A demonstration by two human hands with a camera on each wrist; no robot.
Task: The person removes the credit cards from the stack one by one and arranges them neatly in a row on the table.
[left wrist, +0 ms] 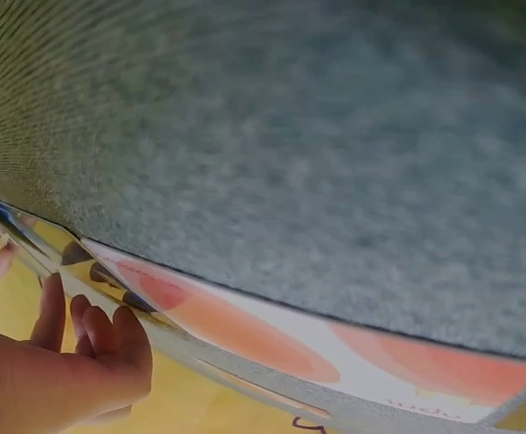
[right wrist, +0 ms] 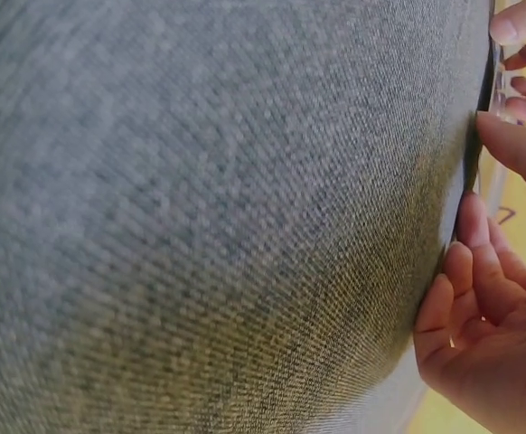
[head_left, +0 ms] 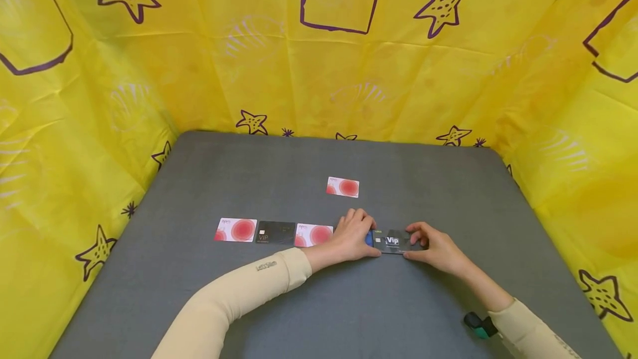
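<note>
A black card marked "Vip" (head_left: 392,241) lies flat on the table between both hands. My right hand (head_left: 433,249) holds its right end, thumb at the near edge and fingers at the far edge. Over a blue card (head_left: 369,238), mostly hidden, arches my left hand (head_left: 353,235); its thumb and fingertip span the near and far edges at the Vip card's left end. To the left, in one row, are a white card with red circles (head_left: 314,235), a black VIP card (head_left: 276,232) and another red-and-white card (head_left: 236,230). The right wrist view shows the fingers (right wrist: 436,303) low at the tabletop.
One more red-and-white card (head_left: 343,187) lies farther back, behind the row. The grey cloth-covered table (head_left: 239,176) is bordered by yellow patterned curtains (head_left: 279,76) at the back and both sides. A dark and green band (head_left: 480,326) sits by the right sleeve.
</note>
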